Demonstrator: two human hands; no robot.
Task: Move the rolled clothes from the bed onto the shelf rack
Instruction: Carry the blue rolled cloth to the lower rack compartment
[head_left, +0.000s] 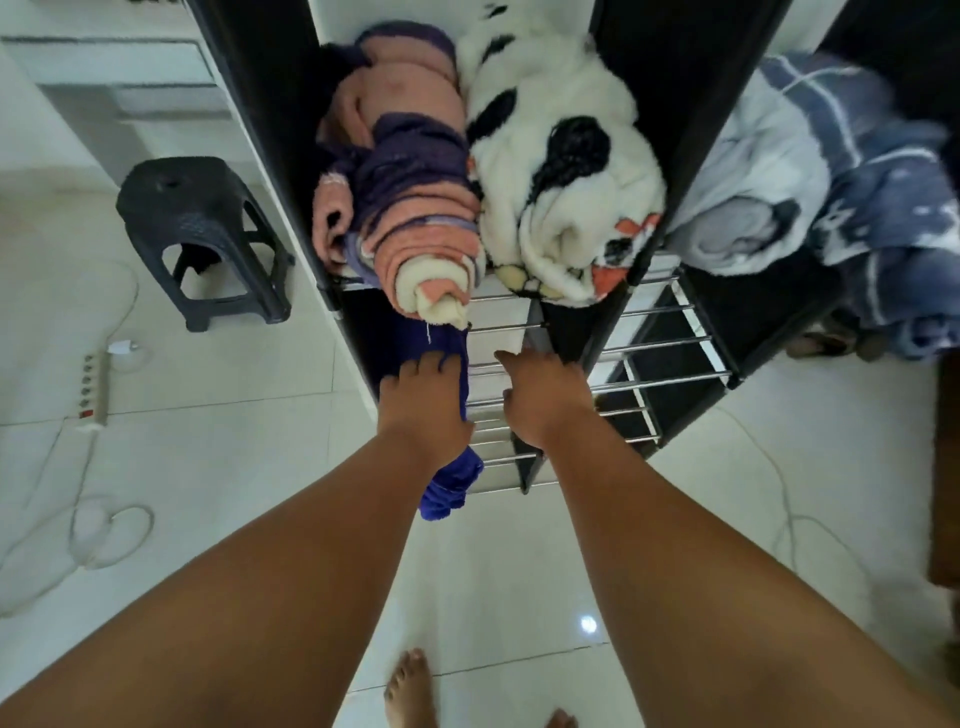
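Observation:
A rolled blue cloth (451, 483) lies on the lower tier of the shelf rack (670, 345), along its left side. My left hand (423, 402) rests palm down on top of this roll, fingers spread over it. Beside it, my right hand (543, 397) lies flat on the metal bars, holding nothing. On the tier above sit a pink and purple roll (410, 208) and a white and black fluffy roll (561, 171), side by side. A blue and white checked roll (810, 192) fills the neighbouring compartment to the right. The bed is out of view.
A black plastic stool (202, 234) stands on the white tiled floor left of the rack. A power strip (96, 387) with a white cable lies further left. My bare feet (410, 691) show at the bottom edge. Sandals (826, 340) sit under the right compartment.

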